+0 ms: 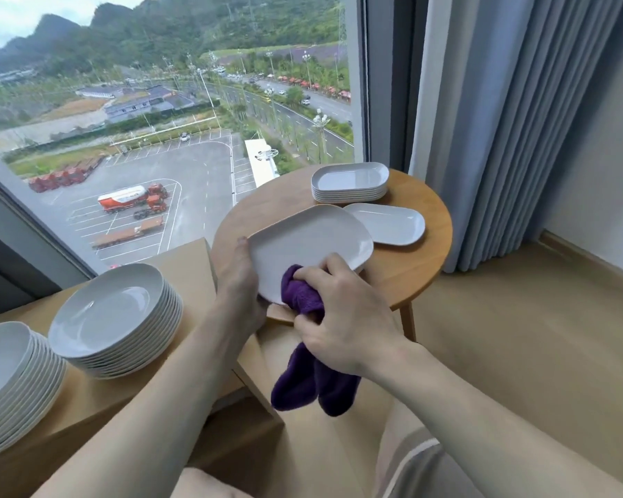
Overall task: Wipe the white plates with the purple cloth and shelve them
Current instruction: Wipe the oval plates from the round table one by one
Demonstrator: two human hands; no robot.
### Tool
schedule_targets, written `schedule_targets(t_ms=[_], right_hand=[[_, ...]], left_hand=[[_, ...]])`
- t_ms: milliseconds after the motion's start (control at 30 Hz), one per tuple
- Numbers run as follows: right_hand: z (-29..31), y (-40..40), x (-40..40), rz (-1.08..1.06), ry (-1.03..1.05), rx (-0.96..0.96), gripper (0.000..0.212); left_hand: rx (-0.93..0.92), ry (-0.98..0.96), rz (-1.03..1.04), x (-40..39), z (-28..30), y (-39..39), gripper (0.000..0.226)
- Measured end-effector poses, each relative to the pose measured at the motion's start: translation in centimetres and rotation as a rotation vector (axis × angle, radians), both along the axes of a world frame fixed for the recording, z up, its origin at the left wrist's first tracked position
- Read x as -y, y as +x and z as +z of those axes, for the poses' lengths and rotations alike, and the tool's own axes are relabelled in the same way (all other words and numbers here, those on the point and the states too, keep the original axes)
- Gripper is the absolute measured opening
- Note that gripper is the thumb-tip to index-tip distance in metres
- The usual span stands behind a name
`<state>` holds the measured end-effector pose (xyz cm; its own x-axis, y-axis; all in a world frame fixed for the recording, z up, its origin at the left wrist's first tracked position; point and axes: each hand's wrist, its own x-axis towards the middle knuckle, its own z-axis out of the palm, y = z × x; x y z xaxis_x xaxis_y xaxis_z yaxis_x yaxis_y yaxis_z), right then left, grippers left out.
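Head view, hands (342, 310) wiping plate (310, 242), purple cloth (303, 296)

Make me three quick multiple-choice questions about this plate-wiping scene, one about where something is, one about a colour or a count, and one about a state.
1. Where does the single oblong plate lie?
A. on the round wooden table, in front of the stack of oblong plates
B. on the floor
C. on top of a stack of round plates

2. What colour is the cloth?
A. green
B. purple
C. white

3. What is the right hand doing?
A. resting flat on the table
B. hanging idle, holding nothing
C. gripping the cloth against the held plate

Answers: 1 A, it lies flat on the tabletop, nearer than the stack. 2 B, its folds are deep purple. 3 C, the fingers curl round the cloth at the plate's near edge, while the left hand holds the plate's left rim.
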<state>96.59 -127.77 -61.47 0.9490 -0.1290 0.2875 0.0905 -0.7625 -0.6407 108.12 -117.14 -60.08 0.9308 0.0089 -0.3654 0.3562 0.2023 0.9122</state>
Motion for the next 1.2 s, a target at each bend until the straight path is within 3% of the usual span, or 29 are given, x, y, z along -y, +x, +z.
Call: schedule_targets(t_ms=[233,333,533,600,700,767,967,1200], right_hand=[[-1.6,1.7,6.7,-0.261,0.073,-0.046,0.034],[-3.3,1.5,8.8,-0.366,0.094,-0.124,0.029],[-4.5,1.5,10.4,-0.419,0.118,-0.221,0.027],[-4.5,1.6,10.5,-0.413,0.123,-0.215,0.028],[-4.6,1.7,10.5,-0.401,0.132,-0.211,0.028],[-4.6,1.7,10.6,-0.407,0.134,-0.21,0.028],[-4.2,1.8,12.3,-0.476,0.204,-0.173,0.029],[-4.1,1.5,15.0,-0.598,0.253,-0.127,0.03]], left_hand=[[0.016,0.254,0.023,0.7,-1.7,6.8,0.04],[0.093,0.424,-0.006,1.0,-2.4,7.8,0.031],[0.223,0.77,-0.122,1.1,-3.1,7.9,0.028],[0.268,0.914,-0.22,0.8,-3.8,8.1,0.038],[0.311,1.072,-0.334,0.2,-5.7,9.4,0.073],[0.322,1.13,-0.371,0.3,-5.9,9.6,0.076],[0.427,1.179,-0.4,4.3,-2.9,8.9,0.048],[0.567,1.298,-0.645,14.3,-1.2,11.3,0.022]])
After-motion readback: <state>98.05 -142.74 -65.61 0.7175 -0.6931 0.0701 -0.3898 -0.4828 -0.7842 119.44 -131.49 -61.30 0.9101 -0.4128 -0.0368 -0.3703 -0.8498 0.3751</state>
